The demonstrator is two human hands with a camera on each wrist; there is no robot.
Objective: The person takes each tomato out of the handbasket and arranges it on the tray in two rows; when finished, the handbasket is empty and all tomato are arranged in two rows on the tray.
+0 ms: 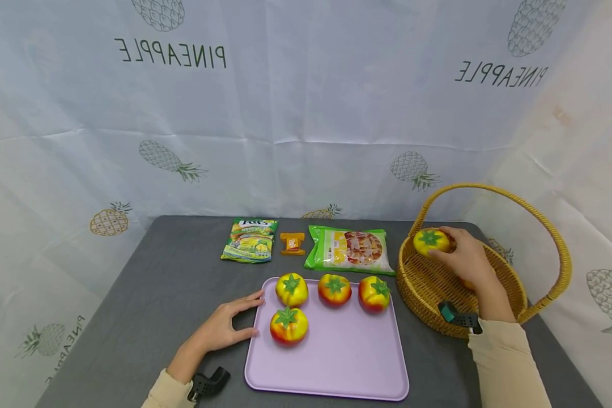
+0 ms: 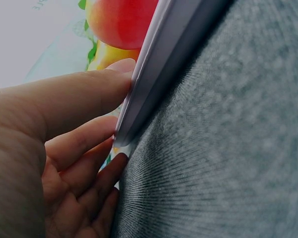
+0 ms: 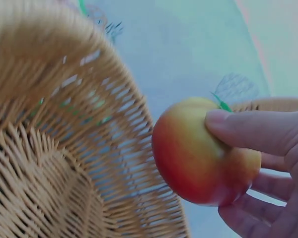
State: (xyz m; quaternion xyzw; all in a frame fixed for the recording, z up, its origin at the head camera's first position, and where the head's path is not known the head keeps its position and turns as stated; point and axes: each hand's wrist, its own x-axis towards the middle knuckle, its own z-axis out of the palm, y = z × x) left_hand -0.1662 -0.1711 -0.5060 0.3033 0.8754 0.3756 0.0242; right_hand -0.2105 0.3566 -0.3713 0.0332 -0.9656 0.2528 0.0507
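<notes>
My right hand (image 1: pixel 466 258) grips a yellow-and-red persimmon (image 1: pixel 430 242) with a green leafy top, over the far left part of the wicker basket (image 1: pixel 410 294). In the right wrist view, thumb and fingers pinch the persimmon (image 3: pixel 193 153) beside the woven wall. Part of another orange-yellow fruit (image 1: pixel 467 284) shows inside the basket, mostly hidden by my wrist. At the lilac tray (image 1: pixel 347 357), my left hand (image 1: pixel 223 327) touches the left edge with thumb and fingertips spread. Several similar persimmons sit on the tray, one (image 1: pixel 288 327) closest to that hand.
Behind the tray lie a green FOX'S candy bag (image 1: pixel 250 241), a small orange packet (image 1: pixel 292 243) and a green-and-white food package (image 1: pixel 351 249). The basket's tall handle (image 1: pixel 556 232) arches up at right. A pineapple-print curtain (image 1: pixel 285 113) hangs behind the grey table (image 1: pixel 148 294).
</notes>
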